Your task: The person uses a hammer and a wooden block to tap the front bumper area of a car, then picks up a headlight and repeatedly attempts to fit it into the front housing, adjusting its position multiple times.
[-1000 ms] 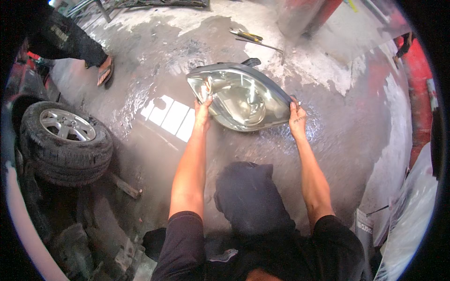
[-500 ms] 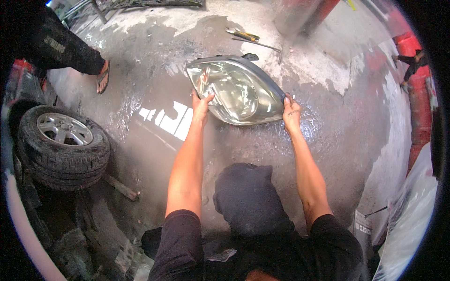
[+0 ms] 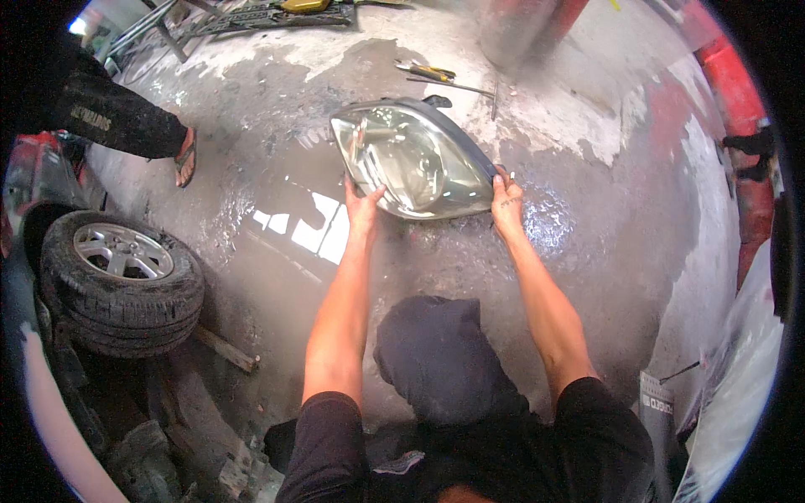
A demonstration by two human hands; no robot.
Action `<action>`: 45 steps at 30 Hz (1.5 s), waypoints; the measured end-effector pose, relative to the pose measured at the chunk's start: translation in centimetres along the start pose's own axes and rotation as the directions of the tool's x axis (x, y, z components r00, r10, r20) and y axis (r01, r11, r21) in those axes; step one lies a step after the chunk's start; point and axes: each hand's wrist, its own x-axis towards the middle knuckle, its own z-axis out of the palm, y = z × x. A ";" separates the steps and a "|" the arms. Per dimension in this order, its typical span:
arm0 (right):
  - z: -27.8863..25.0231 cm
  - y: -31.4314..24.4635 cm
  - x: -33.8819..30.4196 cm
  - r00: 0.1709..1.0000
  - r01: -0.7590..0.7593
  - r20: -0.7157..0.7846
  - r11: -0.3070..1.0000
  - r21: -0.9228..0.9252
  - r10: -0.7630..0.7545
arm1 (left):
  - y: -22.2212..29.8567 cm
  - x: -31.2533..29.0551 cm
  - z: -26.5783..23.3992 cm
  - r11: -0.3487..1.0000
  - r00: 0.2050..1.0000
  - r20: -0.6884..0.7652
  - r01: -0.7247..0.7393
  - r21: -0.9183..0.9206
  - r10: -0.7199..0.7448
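Observation:
A car headlight with a clear, slightly yellowed lens and dark housing is held up in front of me, above the wet floor. My left hand grips its lower left edge, thumb on the lens and the other fingers hidden behind. At the pointed right end, my right hand is closed around the corner, thumb on top. The lens faces up toward me, and a black bracket sticks out from the far edge.
Pliers and a thin metal T-shaped rod lie on the floor beyond the headlight. A wheel with tyre lies at left, near a wooden stick. Another person's sandalled foot stands at far left. A red-and-grey post rises at the back.
Both hands have turned the headlight slightly, and its right end has shifted a little left. The surroundings sit slightly differently in view. My grip stays the same.

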 end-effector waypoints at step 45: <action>8.0 2.9 18.6 0.932 -0.167 0.297 0.974 -0.155 0.207 | -2.5 -28.1 -14.6 0.866 0.866 -0.078 0.482 -0.135 -0.494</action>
